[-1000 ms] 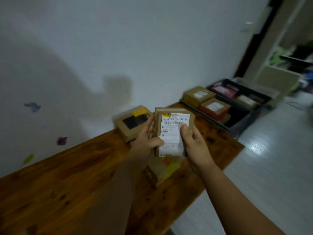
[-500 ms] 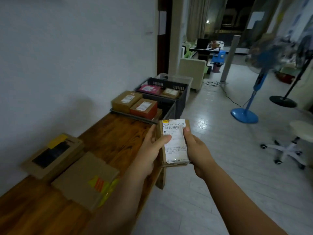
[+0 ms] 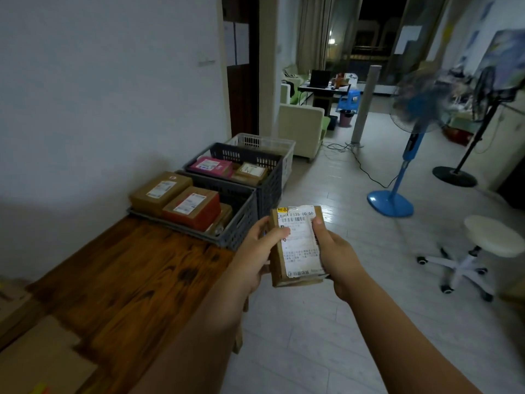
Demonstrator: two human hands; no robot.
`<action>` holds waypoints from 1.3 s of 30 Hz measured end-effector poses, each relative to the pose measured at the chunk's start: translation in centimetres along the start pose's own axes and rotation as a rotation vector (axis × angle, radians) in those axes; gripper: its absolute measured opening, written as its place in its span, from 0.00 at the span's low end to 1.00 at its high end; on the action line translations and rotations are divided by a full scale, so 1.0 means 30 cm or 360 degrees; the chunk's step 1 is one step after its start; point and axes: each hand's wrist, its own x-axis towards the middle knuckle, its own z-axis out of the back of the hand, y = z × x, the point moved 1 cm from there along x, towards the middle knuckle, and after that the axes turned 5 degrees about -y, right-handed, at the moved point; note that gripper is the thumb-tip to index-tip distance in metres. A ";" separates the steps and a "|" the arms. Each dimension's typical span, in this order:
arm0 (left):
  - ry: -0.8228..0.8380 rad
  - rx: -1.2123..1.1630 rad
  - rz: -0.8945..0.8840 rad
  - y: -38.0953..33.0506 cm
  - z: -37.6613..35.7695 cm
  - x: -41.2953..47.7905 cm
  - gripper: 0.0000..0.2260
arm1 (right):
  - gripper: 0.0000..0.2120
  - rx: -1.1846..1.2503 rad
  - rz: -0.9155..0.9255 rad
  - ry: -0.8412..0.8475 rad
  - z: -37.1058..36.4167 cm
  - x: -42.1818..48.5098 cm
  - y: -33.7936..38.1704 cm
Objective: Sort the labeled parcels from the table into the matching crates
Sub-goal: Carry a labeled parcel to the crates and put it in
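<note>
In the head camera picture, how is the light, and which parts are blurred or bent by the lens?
Head view: the room is dim, with sheen on the floor beside the crates; the label on the parcel held by the left hand and right hand is readable only in its top line; the fan head is smeared; the wide lens makes the doorway lean.
</note>
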 end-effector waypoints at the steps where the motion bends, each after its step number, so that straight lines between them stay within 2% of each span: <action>1: -0.0002 -0.0004 0.0007 -0.009 -0.017 0.052 0.32 | 0.28 -0.0014 -0.0002 0.0001 0.001 0.053 0.008; 4: 0.0001 -0.0078 0.0037 -0.033 -0.054 0.213 0.30 | 0.27 -0.0061 0.0001 -0.0006 -0.006 0.208 0.030; 8: -0.0007 -0.0152 0.0016 -0.083 -0.092 0.475 0.27 | 0.21 -0.0153 0.0084 -0.0024 -0.030 0.473 0.074; 9: -0.0022 -0.0174 0.0012 -0.102 -0.100 0.549 0.28 | 0.22 -0.0202 0.0118 -0.0021 -0.042 0.552 0.091; 12: -0.0134 -0.0244 0.0042 -0.174 -0.122 0.752 0.29 | 0.37 -0.0325 0.0184 0.0016 -0.092 0.776 0.161; 13: -0.0182 -0.0270 0.0074 -0.199 -0.122 0.835 0.31 | 0.38 -0.0396 0.0211 0.0057 -0.120 0.856 0.195; 16: -0.0232 -0.0366 0.0150 -0.263 -0.126 1.019 0.34 | 0.27 -0.0553 0.0320 0.0203 -0.185 1.020 0.284; 17: -0.0257 -0.0389 0.0174 -0.284 -0.130 1.082 0.34 | 0.26 -0.0568 0.0341 0.0261 -0.203 1.083 0.309; 20: -0.0305 -0.0389 0.0219 -0.341 -0.140 1.205 0.33 | 0.36 -0.0636 0.0336 0.0356 -0.237 1.248 0.339; 24: -0.0364 -0.0394 0.0219 -0.404 -0.160 1.400 0.32 | 0.63 -0.0962 0.0338 0.0369 -0.298 1.528 0.355; 26: -0.0399 -0.0403 0.0218 -0.422 -0.172 1.484 0.30 | 0.69 -0.0948 0.0333 0.0416 -0.322 1.660 0.354; 30: -0.0572 -0.0392 0.0206 -0.483 -0.226 1.696 0.31 | 0.68 -0.0872 0.0391 0.0548 -0.356 1.943 0.387; 33: -0.0691 -0.0430 0.0206 -0.531 -0.288 1.833 0.28 | 0.57 -0.0794 0.0513 0.0701 -0.358 2.112 0.438; 36: -0.0821 -0.0490 0.0204 -0.561 -0.344 1.928 0.30 | 0.62 -0.0849 0.0601 0.0817 -0.370 2.258 0.466; 39: -0.0997 -0.0536 0.0146 -0.593 -0.361 2.026 0.29 | 0.58 -0.0925 0.0677 0.1038 -0.436 2.421 0.473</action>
